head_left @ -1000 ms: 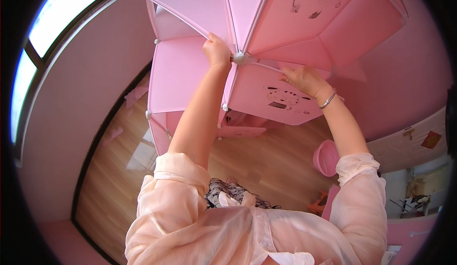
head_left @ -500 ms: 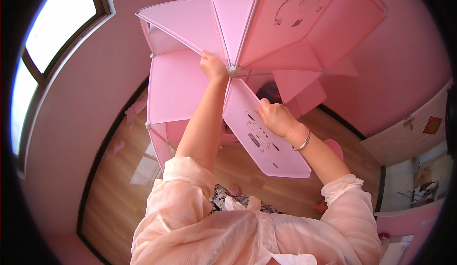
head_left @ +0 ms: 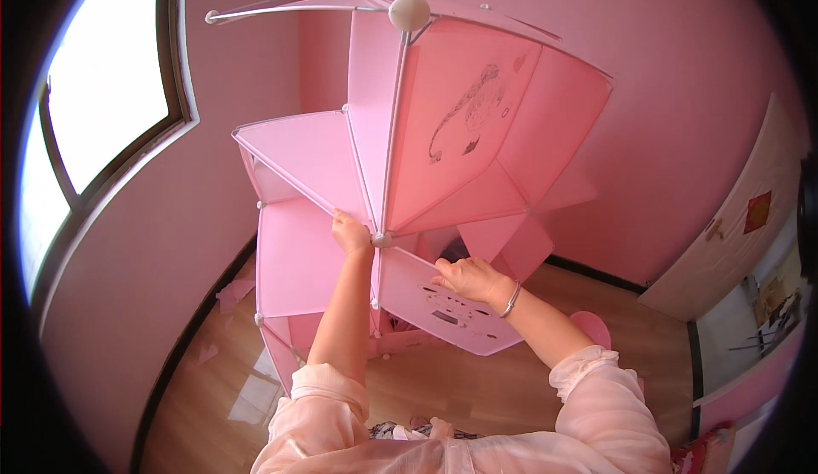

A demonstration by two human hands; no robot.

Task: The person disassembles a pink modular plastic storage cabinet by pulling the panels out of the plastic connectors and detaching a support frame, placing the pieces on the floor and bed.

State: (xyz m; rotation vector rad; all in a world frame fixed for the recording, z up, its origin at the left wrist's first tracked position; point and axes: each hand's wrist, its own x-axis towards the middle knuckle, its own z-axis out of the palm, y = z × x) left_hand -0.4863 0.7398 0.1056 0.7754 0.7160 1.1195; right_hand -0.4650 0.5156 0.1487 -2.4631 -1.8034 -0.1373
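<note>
A pink panel storage cabinet (head_left: 298,252) with white ball connectors rises in front of me. My left hand (head_left: 351,233) is closed round the front rim of a horizontal shelf panel (head_left: 311,150), beside a white connector (head_left: 383,240). Lower right of that connector, a pink door panel (head_left: 405,285) with a dark cartoon print stands swung outward. My right hand (head_left: 473,279), a silver bracelet at its wrist, pinches this door's upper edge. Above it, another printed panel (head_left: 464,108) covers an upper compartment. Part of the compartment behind the lower door is hidden.
A large white connector (head_left: 410,13) juts out at the cabinet's top front corner. To the left is a bright window (head_left: 111,74). Pink scraps (head_left: 234,295) lie on the wooden floor along the left wall. A round pink object (head_left: 591,327) is beyond my right forearm.
My view has tilted up, so the cabinet and both hands appear lower and its top now shows. The lower door's angle looks changed, its free end higher. Both hands keep their holds.
</note>
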